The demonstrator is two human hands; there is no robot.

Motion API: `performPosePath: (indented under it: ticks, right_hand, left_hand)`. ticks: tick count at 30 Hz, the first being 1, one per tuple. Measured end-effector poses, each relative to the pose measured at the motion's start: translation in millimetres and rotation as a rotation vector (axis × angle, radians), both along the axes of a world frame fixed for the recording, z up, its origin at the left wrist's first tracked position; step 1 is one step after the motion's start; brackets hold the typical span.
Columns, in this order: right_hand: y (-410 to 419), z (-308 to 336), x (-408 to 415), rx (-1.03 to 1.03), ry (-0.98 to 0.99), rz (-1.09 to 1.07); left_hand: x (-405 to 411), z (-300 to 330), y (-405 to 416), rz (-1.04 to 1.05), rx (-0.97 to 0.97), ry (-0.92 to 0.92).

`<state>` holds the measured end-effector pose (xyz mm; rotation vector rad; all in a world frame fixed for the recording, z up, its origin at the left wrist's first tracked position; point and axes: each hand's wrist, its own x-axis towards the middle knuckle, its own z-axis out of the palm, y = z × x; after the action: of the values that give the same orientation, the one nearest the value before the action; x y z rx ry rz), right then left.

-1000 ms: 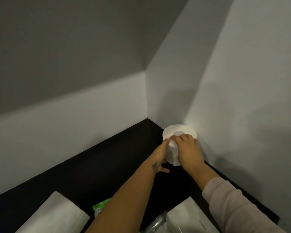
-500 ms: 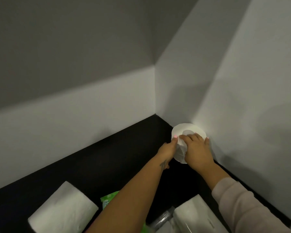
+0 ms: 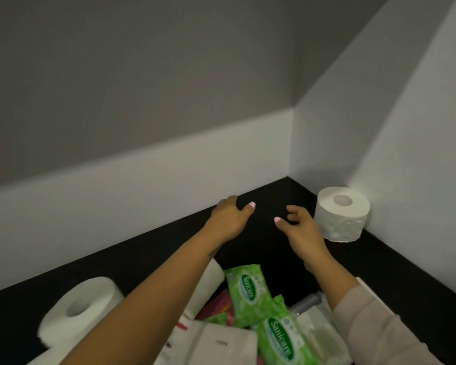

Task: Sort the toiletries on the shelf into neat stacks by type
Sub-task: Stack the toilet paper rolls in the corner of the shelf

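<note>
Fingers of left hand (image 3: 229, 219) and right hand (image 3: 302, 229) hang loosely curled, empty, beside toilet roll (image 3: 340, 213).

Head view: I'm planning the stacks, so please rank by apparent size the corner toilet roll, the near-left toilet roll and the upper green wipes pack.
1. Near-left toilet roll, though it is closest to the camera.
2. Corner toilet roll and upper green wipes pack: too alike to rank.

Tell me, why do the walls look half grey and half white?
Head view: a slanting shadow darkens the upper walls, while light falls on the lower band and the toilet roll in the corner; the black shelf swallows detail; the straight wall edges lean, from the wide lens.
</note>
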<state>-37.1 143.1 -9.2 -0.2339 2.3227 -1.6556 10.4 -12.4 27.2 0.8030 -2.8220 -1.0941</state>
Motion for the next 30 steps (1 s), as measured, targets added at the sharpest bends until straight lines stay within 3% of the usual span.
performPosePath:
  ticks: [5, 19, 26, 30]
  right_hand:
    - [-42, -5, 60, -0.154, -0.322, 0.03]
    - [-112, -46, 128, -0.259, -0.694, -0.161]
    - [-113, -50, 132, -0.417, -0.914, -0.08]
    - [-112, -46, 128, -0.409, -0.937, -0.054]
  left_hand:
    - [59, -3, -45, 0.066, -0.03, -0.037]
    - [115, -62, -92, 0.074, -0.068, -0.299]
    - [117, -74, -90, 0.038, -0.052, -0.269]
    - [118, -75, -93, 0.015, -0.04, -0.21]
